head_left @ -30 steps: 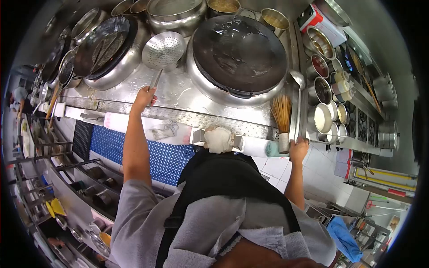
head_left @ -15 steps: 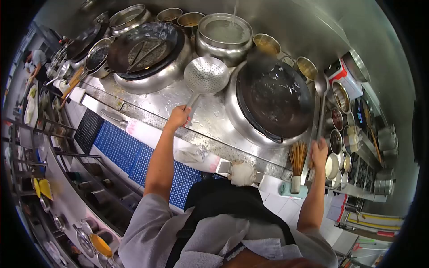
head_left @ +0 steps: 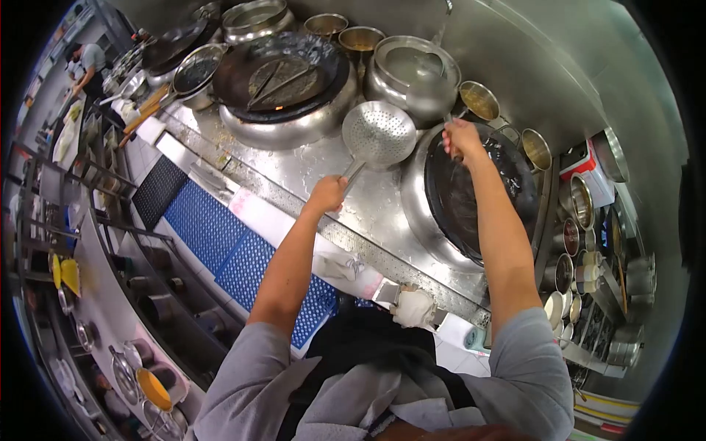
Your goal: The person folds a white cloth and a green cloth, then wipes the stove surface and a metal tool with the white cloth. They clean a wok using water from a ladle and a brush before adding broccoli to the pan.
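My left hand point(head_left: 328, 194) is closed round the handle of a perforated skimmer point(head_left: 379, 134), whose round bowl hangs over the steel stove top between two woks. My right hand point(head_left: 462, 140) grips the handle of a ladle point(head_left: 431, 97), reaching over the right-hand wok point(head_left: 471, 198). The ladle's bowl overlaps the front rim of a steel pot point(head_left: 379, 73) of cloudy water at the back. Inside the right wok the dark surface looks wet; my right forearm hides part of it.
Another wok point(head_left: 294, 70) on the left holds liquid and two long tools. Steel pots, including one with yellowish liquid point(head_left: 478, 100), line the back. Sauce containers point(head_left: 565, 272) stand at the right. A folded cloth point(head_left: 413, 306) lies on the front edge. Another person point(head_left: 92, 65) works far left.
My right hand has swung from the stove's right side up and left over the wok, carrying the ladle to the water pot. My left hand still holds the skimmer; the whole view has shifted.
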Demonstrator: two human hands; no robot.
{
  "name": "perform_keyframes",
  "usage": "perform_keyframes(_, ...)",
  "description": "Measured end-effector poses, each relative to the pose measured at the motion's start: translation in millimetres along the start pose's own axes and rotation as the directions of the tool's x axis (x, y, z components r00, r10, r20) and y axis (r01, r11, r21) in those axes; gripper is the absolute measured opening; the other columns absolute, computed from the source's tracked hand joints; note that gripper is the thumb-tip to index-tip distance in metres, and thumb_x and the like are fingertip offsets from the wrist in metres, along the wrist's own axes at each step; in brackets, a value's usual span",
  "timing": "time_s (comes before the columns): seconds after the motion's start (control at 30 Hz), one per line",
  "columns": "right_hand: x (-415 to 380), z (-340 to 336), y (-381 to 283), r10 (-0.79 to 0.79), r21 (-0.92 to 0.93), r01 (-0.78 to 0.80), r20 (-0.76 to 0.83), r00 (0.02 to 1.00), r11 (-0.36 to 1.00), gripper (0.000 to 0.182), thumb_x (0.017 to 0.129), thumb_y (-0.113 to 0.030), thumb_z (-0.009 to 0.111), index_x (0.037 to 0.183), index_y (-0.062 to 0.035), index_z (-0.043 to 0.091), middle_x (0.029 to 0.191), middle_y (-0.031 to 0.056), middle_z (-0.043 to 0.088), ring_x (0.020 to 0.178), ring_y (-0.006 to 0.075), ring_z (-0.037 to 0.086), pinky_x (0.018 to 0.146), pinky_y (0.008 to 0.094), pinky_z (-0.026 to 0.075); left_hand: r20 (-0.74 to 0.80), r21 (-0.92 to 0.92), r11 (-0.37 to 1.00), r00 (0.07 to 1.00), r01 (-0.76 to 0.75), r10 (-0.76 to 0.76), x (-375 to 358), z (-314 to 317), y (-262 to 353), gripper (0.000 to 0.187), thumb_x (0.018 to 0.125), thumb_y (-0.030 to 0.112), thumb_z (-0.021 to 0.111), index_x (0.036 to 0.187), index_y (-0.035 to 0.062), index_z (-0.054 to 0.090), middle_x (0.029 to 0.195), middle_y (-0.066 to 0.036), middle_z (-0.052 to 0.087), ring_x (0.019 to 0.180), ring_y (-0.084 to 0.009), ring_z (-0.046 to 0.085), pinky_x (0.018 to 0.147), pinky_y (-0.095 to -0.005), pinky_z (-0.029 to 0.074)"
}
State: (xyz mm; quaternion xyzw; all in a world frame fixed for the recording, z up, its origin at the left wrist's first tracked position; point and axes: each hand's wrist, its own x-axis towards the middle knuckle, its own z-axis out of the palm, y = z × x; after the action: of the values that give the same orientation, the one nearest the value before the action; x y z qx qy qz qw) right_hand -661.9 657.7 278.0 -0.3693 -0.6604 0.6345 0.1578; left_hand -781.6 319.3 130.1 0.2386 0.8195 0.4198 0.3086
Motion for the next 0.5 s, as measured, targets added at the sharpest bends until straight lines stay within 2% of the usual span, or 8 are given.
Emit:
perform_keyframes(0.07,-14.0,6.8,-4.3,0.082,0.257,-0.104,0.094,0.992,0.961,0.007,0.101,-0.010,0.054,0.098,-0.0045,0.056,0.074,0.0054,0.058,0.054,0.0118,0.052,0.045,0.0287,0.044,0.027,-0.035,0.998,0.999,0.045,-0.044,7.8,-0.3,-3.9,0.039,0.102,0.033,0.051,0.096,-0.0008,0.068,0.065,-0.015,0.067,0.053,-0.0272,0.067,0.059,-0.0416,0.054)
perform_keyframes(0.1,-22.7,4.9,-0.7,0.076,0.349,-0.131,0.169,0.983,0.928,0.007,0.101,-0.010,0.054,0.099,-0.0040,0.056,0.075,0.0047,0.058,0.055,0.0106,0.051,0.046,0.0281,0.044,0.041,-0.053,0.996,0.997,0.072,-0.070,10.3,-1.0,-5.4,0.039,0.102,0.034,0.052,0.096,-0.0008,0.068,0.064,-0.015,0.067,0.054,-0.0276,0.067,0.060,-0.0415,0.054)
perform_keyframes(0.17,-47.3,2.2,-0.4,0.045,0.463,-0.175,0.278,0.960,0.869,0.006,0.103,-0.009,0.051,0.104,-0.0045,0.054,0.083,0.0033,0.057,0.057,0.0065,0.048,0.046,0.0254,0.042,0.043,0.133,0.988,0.996,-0.083,0.078,14.4,-4.1,-0.5,0.039,0.101,0.032,0.061,0.111,-0.0045,0.065,0.066,-0.012,0.066,0.051,-0.0212,0.063,0.050,-0.0372,0.052)
perform_keyframes(0.27,-93.3,-1.8,-3.4,0.004,0.575,-0.224,0.358,0.934,0.787,0.006,0.102,-0.009,0.052,0.107,-0.0052,0.052,0.085,0.0033,0.056,0.056,0.0049,0.047,0.043,0.0230,0.041,0.174,0.090,0.990,0.981,-0.107,0.090,37.3,2.6,0.4,0.040,0.099,0.031,0.064,0.107,-0.0075,0.062,0.066,-0.013,0.066,0.050,-0.0220,0.063,0.049,-0.0375,0.051)
perform_keyframes(0.37,-146.0,-4.3,-5.4,0.006,0.593,-0.276,0.416,0.909,0.756,0.014,0.100,-0.008,0.053,0.114,-0.0038,0.049,0.087,0.0046,0.056,0.055,0.0043,0.046,0.040,0.0225,0.040,0.258,0.080,0.996,0.966,-0.032,0.010,67.9,11.8,-2.6,0.045,0.100,0.035,0.062,0.098,-0.0103,0.063,0.064,-0.015,0.064,0.049,-0.0224,0.062,0.048,-0.0380,0.051)
perform_keyframes(0.47,-199.7,1.1,-1.6,0.093,0.538,-0.297,0.373,0.923,0.789,0.034,0.097,-0.006,0.055,0.129,0.0017,0.046,0.086,0.0061,0.056,0.053,0.0050,0.046,0.037,0.0236,0.039,0.238,-0.013,0.986,0.958,0.168,-0.160,81.5,15.3,9.0,0.051,0.102,0.038,0.060,0.089,-0.0109,0.063,0.062,-0.016,0.064,0.049,-0.0235,0.061,0.047,-0.0389,0.051)
perform_keyframes(0.5,-215.0,2.0,4.3,0.118,0.501,-0.302,0.365,0.923,0.811,0.045,0.096,-0.005,0.056,0.137,0.0035,0.041,0.085,0.0068,0.056,0.052,0.0054,0.045,0.037,0.0240,0.039,0.238,-0.045,0.984,0.958,0.174,-0.158,87.2,17.1,10.0,0.052,0.102,0.039,0.059,0.087,-0.0106,0.063,0.063,-0.016,0.064,0.049,-0.0238,0.061,0.047,-0.0393,0.051)
